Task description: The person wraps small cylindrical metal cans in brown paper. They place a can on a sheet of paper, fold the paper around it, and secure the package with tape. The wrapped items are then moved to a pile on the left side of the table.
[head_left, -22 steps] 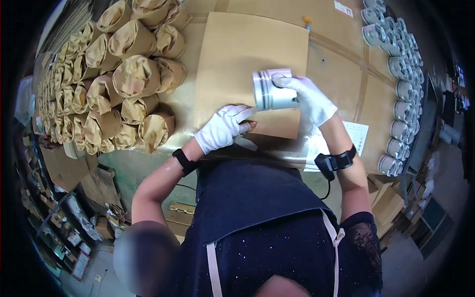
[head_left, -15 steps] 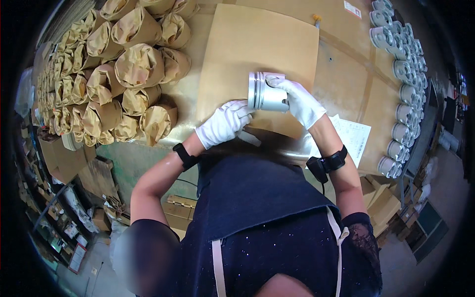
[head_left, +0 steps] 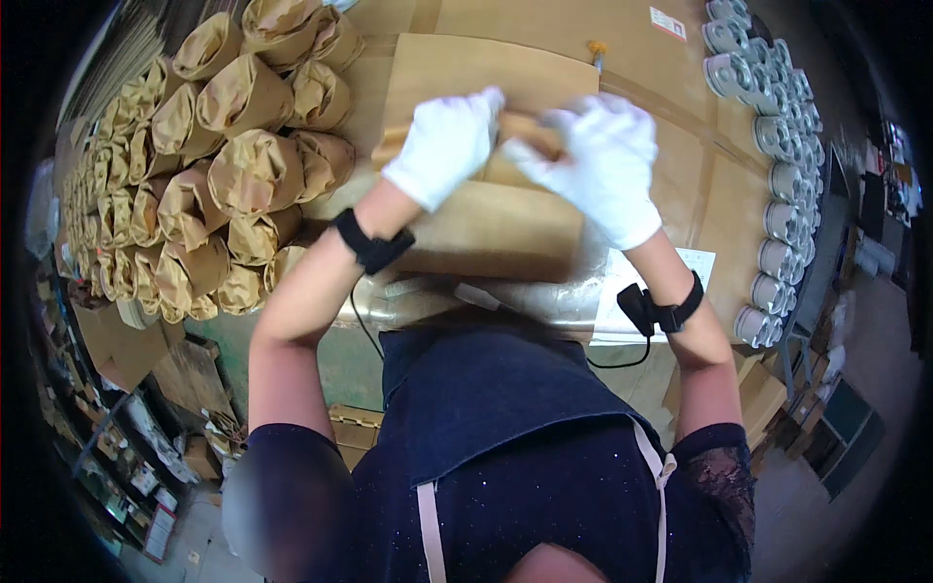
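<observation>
A sheet of brown wrapping paper [head_left: 486,233] lies in front of me, with part of it folded up into a bulge between my hands. My left hand [head_left: 447,141], in a white glove, has its fingers closed on the left end of this fold. On the right end rests my gloved right hand [head_left: 607,165], its thumb along the near side and its fingers curled over the far side. Both sets of fingers are blurred by motion. The silvery piston seen earlier is out of sight; the paper and hands cover that spot.
Many paper-wrapped bundles [head_left: 248,92] stand in rows on the left. Bare metal pistons [head_left: 777,219] line the table's right edge. A printed white sheet [head_left: 612,301] lies beneath my right forearm. A small orange-topped object [head_left: 598,51] sits beyond the paper.
The piston, held in both hands before, is no longer visible. My hands have moved farther from my body, and the brown paper's near part is now folded up between them.
</observation>
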`<control>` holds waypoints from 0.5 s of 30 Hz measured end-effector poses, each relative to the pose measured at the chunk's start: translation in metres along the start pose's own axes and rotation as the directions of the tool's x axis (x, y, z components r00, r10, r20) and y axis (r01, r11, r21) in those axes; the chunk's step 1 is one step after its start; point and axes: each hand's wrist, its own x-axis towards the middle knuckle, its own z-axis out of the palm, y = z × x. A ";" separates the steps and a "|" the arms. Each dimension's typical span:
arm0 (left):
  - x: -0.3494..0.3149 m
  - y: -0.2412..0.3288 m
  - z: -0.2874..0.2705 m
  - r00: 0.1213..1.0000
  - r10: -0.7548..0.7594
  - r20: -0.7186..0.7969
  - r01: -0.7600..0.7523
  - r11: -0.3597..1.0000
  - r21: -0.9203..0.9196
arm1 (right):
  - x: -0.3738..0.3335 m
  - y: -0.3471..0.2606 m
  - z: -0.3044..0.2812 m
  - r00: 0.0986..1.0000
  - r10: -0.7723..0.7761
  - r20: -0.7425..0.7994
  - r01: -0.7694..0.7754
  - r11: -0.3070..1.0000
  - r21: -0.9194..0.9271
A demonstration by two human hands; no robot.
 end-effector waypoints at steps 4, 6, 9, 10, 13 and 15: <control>0.037 -0.015 -0.003 0.910 0.231 -0.344 -0.178 0.968 0.178 | 0.017 0.019 0.071 0.979 -0.195 -0.067 0.193 0.981 -0.034; 0.028 -0.021 0.013 0.745 0.513 -0.426 -0.369 0.850 0.377 | 0.026 0.034 0.060 0.967 -0.107 0.231 0.042 0.963 0.266; -0.005 -0.009 0.031 0.735 0.651 -0.189 -0.565 0.742 0.361 | 0.004 0.046 0.062 0.902 -0.176 0.394 -0.045 0.870 0.491; 0.005 -0.012 0.029 0.788 0.602 -0.126 -0.553 0.784 0.282 | -0.004 0.050 0.065 0.892 -0.219 0.396 -0.032 0.842 0.538; 0.045 -0.010 -0.001 0.883 0.462 0.087 -0.469 0.876 0.113 | 0.003 0.059 0.047 0.947 -0.104 0.303 0.037 0.975 0.221; 0.076 -0.022 -0.011 0.926 0.356 0.123 -0.369 0.924 0.101 | 0.011 0.062 0.046 0.990 -0.094 0.109 0.086 0.993 0.081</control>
